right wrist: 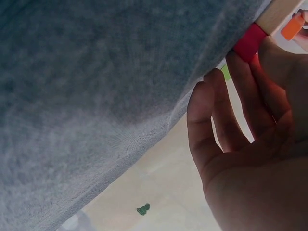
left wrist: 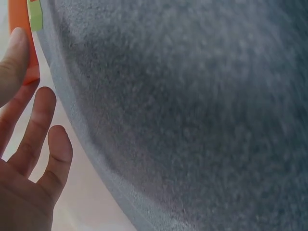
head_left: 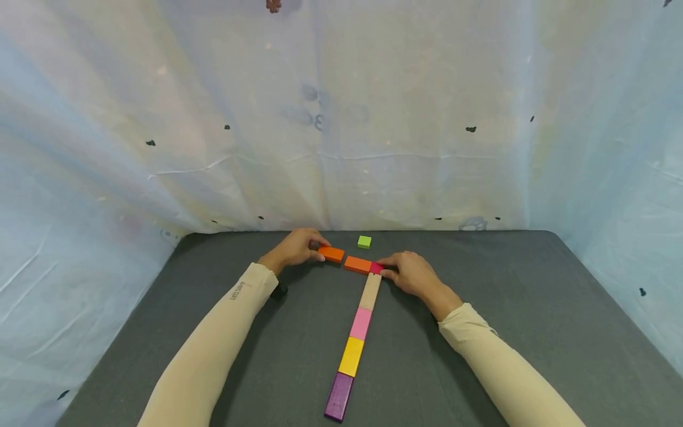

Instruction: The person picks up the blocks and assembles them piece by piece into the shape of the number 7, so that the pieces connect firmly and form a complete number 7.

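Note:
My left hand (head_left: 299, 246) pinches the left end of an orange block (head_left: 332, 254) between thumb and fingers. In the left wrist view the thumb lies along that block's face while the other fingers spread loosely. A small gap parts it from a second orange block (head_left: 357, 264) on its right. At that one's right end is a small red block (head_left: 376, 267), pinched by my right hand (head_left: 413, 274). The right wrist view shows the red block (right wrist: 249, 42) between thumb and fingertips. From the red block a plain wood block (head_left: 370, 291) runs toward me.
Beyond the wood block, a pink block (head_left: 360, 324), a yellow block (head_left: 351, 356) and a purple block (head_left: 339, 397) continue the line end to end. A small green block (head_left: 364, 242) sits near the dark grey table's (head_left: 480, 255) far edge. Pale sheeting (head_left: 395, 118) hangs behind.

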Demonstrator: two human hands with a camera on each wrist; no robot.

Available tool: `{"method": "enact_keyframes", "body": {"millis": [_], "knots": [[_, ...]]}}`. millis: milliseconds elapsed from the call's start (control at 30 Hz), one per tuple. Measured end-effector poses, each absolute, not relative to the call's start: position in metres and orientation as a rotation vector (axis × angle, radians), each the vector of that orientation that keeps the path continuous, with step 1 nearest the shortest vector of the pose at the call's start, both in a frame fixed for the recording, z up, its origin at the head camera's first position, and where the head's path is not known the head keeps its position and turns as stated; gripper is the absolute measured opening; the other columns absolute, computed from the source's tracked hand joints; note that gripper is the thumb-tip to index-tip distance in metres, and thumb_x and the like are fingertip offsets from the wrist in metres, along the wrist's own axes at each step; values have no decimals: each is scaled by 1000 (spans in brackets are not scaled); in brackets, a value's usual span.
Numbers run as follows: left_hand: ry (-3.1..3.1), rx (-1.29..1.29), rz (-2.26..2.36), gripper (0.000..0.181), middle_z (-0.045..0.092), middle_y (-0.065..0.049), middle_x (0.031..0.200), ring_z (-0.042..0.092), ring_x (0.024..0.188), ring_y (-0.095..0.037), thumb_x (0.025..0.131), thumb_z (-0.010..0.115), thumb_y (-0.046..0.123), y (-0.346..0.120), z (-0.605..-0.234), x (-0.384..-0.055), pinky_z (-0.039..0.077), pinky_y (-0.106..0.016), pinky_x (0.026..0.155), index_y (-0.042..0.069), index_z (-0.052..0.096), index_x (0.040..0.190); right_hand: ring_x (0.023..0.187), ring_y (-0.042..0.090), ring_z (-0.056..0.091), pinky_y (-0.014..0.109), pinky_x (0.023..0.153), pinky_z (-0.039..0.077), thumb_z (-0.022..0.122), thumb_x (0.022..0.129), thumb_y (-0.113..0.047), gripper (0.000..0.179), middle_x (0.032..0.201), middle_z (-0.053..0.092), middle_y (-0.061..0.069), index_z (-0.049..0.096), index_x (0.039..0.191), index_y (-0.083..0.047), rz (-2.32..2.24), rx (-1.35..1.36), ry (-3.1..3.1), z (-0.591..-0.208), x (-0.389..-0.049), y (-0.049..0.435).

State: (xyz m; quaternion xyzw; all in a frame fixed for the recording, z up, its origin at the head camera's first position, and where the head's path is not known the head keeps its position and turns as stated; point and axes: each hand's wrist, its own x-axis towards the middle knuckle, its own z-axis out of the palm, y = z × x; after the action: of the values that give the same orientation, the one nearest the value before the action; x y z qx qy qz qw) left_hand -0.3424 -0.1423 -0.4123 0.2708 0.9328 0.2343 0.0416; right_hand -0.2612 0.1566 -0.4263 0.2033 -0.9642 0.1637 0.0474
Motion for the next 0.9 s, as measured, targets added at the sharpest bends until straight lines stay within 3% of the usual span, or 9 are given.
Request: {"method": "enact_keyframes", "body": {"millis": [233,900], "knots": [[2877,856,676,32,69,-4,111,55,88,-19,85,80,23,-138,-417,-343,47,-35,81,17,76,116,110,28,66,49,98,51,68,95,-28,33,118,73,7,71,126,-16,498,615,-2956,-427,-260,156],[2848,819,700,33,68,-3,109,53,88,-19,84,79,21,-136,-426,-343,46,-34,82,15,75,117,107,27,67,49,97,52,68,95,-28,33,117,74,7,71,126,-17,497,611,-2947,-424,-259,153]]}}
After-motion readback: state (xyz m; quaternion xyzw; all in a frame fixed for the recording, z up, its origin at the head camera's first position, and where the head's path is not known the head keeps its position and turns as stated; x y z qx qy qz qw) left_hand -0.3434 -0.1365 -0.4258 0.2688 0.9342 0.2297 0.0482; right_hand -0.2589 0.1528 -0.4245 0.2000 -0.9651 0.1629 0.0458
